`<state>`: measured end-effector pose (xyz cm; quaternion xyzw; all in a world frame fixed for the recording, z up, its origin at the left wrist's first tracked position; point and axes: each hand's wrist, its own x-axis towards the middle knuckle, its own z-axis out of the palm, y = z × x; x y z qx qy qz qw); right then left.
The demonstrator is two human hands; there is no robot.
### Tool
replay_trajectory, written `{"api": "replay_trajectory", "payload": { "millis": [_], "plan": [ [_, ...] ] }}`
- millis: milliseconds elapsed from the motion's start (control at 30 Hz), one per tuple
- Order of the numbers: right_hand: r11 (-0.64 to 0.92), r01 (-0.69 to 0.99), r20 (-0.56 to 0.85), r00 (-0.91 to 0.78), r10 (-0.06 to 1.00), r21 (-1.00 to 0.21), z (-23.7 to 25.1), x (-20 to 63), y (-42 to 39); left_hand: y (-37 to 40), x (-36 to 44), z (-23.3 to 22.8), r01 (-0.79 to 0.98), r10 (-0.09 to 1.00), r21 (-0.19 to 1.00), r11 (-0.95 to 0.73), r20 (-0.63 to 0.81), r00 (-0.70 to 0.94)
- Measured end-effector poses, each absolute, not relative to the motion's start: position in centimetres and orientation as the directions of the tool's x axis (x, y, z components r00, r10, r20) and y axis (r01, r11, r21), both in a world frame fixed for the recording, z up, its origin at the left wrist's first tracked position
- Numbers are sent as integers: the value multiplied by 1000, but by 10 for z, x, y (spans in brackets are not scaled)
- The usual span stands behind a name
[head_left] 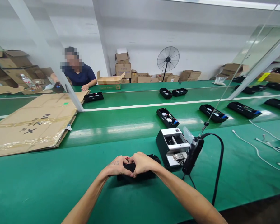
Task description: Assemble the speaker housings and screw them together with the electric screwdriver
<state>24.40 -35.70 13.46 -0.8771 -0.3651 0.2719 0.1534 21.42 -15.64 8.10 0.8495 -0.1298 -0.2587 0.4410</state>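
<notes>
A black speaker housing [156, 159] lies on the green bench in front of me, largely covered by my hands. My left hand [115, 166] is closed on its left part, the thumb pressed against the near side. Beside it, my right hand [142, 163] grips the same housing with bent fingers, and the two thumbs nearly meet. A bit of red wire shows between the hands. The fingertips and the inside of the housing are hidden. Just right of the housing stands a black and silver tape-dispenser-like machine [174, 149].
A black electric screwdriver [193, 155] hangs from a cord at the right. Open black housings, one with round speakers [167, 118], sit on the conveyor belt. Flattened cardboard [35, 124] lies left, white cables [256, 149] right. A co-worker [80, 74] sits across the line.
</notes>
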Motion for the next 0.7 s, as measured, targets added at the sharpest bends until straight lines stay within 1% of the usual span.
{"api": "replay_trajectory", "payload": {
  "millis": [167,367,467,700],
  "plan": [
    [-708,579,-341,623,704,-405,132,234,-362,-156,211,82,6,-459,837,-547,-306,834],
    [-712,607,-329,631,702,-354,131,222,-366,-155,209,75,4,-440,827,-562,-303,845],
    [-714,610,-329,633,700,-344,132,223,-368,-153,209,72,5,-422,810,-586,-310,852],
    [-717,605,-311,647,697,-347,131,220,-372,-150,208,68,-31,-421,783,-621,-301,856]
  ]
}}
